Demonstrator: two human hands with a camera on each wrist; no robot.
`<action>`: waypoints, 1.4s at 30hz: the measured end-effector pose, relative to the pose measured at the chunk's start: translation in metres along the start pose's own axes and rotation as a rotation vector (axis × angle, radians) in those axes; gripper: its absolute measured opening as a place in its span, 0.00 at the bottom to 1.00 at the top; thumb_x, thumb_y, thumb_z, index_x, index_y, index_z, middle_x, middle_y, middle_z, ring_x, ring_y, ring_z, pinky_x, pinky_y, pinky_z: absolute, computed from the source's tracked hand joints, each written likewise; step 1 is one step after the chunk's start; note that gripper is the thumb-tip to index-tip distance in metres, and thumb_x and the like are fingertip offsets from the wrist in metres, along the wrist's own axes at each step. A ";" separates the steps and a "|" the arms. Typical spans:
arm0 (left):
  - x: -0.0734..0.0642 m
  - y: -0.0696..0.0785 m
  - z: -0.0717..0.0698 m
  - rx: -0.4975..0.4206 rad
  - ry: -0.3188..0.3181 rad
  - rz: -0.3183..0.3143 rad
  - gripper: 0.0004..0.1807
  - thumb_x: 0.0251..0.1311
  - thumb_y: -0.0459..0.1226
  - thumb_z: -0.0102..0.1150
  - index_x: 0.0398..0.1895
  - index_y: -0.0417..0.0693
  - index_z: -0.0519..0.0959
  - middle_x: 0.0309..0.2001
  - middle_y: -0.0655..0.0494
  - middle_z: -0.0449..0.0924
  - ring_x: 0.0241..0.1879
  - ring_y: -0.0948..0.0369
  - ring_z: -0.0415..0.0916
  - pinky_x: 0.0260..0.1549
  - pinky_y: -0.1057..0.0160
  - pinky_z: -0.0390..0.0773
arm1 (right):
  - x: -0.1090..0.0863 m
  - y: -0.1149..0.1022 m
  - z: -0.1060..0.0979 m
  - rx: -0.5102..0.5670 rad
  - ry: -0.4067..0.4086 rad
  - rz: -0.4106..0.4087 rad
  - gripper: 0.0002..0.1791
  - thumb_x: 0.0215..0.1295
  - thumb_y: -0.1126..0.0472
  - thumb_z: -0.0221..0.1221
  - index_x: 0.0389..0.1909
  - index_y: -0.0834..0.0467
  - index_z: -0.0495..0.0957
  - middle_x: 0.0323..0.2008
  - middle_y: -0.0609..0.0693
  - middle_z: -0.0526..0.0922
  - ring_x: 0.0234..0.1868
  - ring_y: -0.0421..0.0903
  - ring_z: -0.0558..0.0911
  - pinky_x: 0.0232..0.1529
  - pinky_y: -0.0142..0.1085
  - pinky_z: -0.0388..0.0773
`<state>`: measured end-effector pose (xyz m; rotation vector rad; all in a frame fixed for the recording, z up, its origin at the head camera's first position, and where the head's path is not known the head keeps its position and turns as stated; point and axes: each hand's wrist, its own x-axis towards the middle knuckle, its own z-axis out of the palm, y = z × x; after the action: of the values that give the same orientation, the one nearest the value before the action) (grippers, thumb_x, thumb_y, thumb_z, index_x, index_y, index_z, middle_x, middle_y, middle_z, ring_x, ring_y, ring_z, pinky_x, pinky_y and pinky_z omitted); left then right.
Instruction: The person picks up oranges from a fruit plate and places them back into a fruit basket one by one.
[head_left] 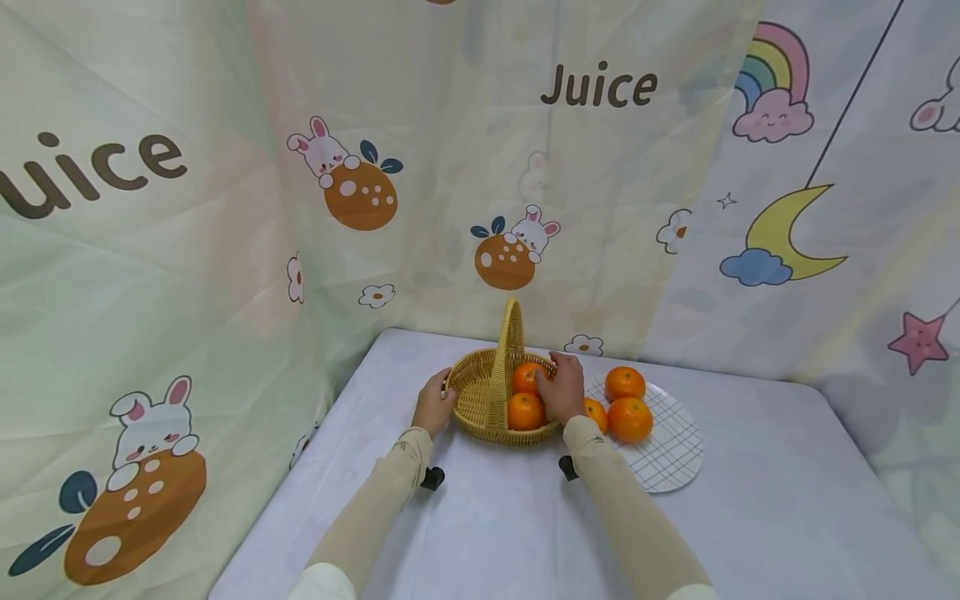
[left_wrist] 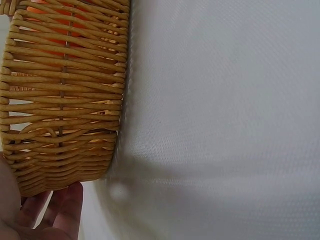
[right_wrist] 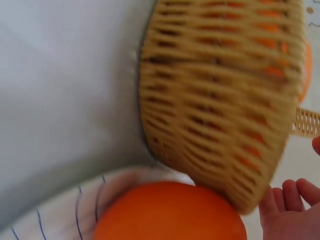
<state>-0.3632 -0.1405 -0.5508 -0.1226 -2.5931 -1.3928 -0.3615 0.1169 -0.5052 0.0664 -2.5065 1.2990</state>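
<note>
A yellow wicker basket [head_left: 477, 392] with a tall arched handle [head_left: 512, 321] stands on the table. My left hand [head_left: 435, 402] grips its left end, with the fingers [left_wrist: 70, 207] against the outside of the weave. In the basket's right half lie two oranges, a back one [head_left: 528, 377] and a front one [head_left: 527, 412]. My right hand [head_left: 564, 390] is at the right rim, its thumb beside the back orange. In the right wrist view its fingers [right_wrist: 292, 195] are loosely bent near the basket's end; whether they touch the rim, I cannot tell.
A round white plate [head_left: 675, 454] with a dark grid lies right of the basket. On it sit three oranges: a back one [head_left: 625, 383], a front one [head_left: 630, 419] and one [head_left: 596, 414] partly behind my right wrist. Printed cloth walls [head_left: 450, 167] enclose the white table [head_left: 750, 500].
</note>
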 end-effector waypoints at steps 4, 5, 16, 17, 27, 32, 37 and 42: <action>-0.002 0.000 0.000 -0.012 0.007 0.012 0.27 0.65 0.31 0.50 0.68 0.36 0.66 0.61 0.39 0.72 0.56 0.47 0.73 0.55 0.52 0.76 | 0.002 0.000 -0.011 0.033 0.015 -0.007 0.27 0.66 0.61 0.60 0.63 0.69 0.69 0.55 0.64 0.72 0.57 0.60 0.71 0.58 0.51 0.73; -0.002 0.000 0.000 -0.011 0.006 0.011 0.27 0.65 0.31 0.50 0.68 0.36 0.66 0.61 0.39 0.72 0.56 0.47 0.73 0.55 0.53 0.76 | 0.002 0.001 -0.013 0.039 0.012 -0.002 0.28 0.66 0.61 0.59 0.63 0.69 0.69 0.55 0.64 0.72 0.57 0.60 0.72 0.58 0.51 0.74; -0.004 0.006 -0.003 -0.018 0.026 0.027 0.26 0.65 0.29 0.51 0.67 0.35 0.67 0.61 0.38 0.72 0.56 0.46 0.73 0.55 0.52 0.76 | 0.006 0.020 -0.036 0.060 0.003 0.046 0.27 0.66 0.57 0.60 0.64 0.63 0.70 0.56 0.60 0.75 0.56 0.58 0.76 0.58 0.49 0.76; -0.004 0.006 -0.002 -0.018 0.027 0.026 0.26 0.65 0.29 0.51 0.67 0.35 0.67 0.61 0.38 0.71 0.56 0.46 0.73 0.55 0.51 0.76 | 0.006 0.022 -0.039 0.068 0.005 0.039 0.28 0.65 0.58 0.61 0.64 0.63 0.70 0.56 0.60 0.75 0.56 0.58 0.76 0.58 0.49 0.75; -0.004 0.002 -0.001 -0.049 0.009 -0.002 0.26 0.67 0.30 0.50 0.69 0.36 0.65 0.62 0.39 0.71 0.57 0.47 0.72 0.57 0.52 0.75 | 0.002 0.046 -0.072 0.078 0.080 -0.081 0.26 0.63 0.61 0.63 0.60 0.66 0.73 0.52 0.63 0.78 0.54 0.61 0.78 0.55 0.51 0.77; -0.005 0.002 0.000 -0.047 0.011 0.001 0.26 0.66 0.30 0.50 0.68 0.35 0.65 0.62 0.39 0.70 0.58 0.47 0.72 0.56 0.52 0.75 | -0.001 0.061 -0.086 0.037 0.118 -0.033 0.26 0.63 0.59 0.64 0.61 0.64 0.73 0.54 0.61 0.78 0.54 0.59 0.78 0.56 0.50 0.76; -0.006 0.003 0.000 -0.061 0.013 0.005 0.26 0.66 0.29 0.50 0.68 0.35 0.66 0.62 0.38 0.70 0.58 0.46 0.72 0.56 0.53 0.76 | -0.003 0.076 -0.099 -0.012 0.145 -0.012 0.27 0.63 0.59 0.63 0.62 0.65 0.72 0.54 0.61 0.78 0.55 0.58 0.76 0.59 0.52 0.73; -0.006 0.003 -0.001 -0.052 0.015 0.007 0.26 0.66 0.29 0.50 0.68 0.36 0.66 0.62 0.39 0.71 0.57 0.47 0.73 0.55 0.55 0.77 | -0.009 0.086 -0.110 -0.052 0.160 0.021 0.29 0.63 0.60 0.63 0.64 0.66 0.70 0.54 0.63 0.77 0.56 0.60 0.75 0.60 0.54 0.72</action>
<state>-0.3572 -0.1391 -0.5490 -0.1280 -2.5426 -1.4527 -0.3411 0.2542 -0.5163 -0.0728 -2.4088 1.1957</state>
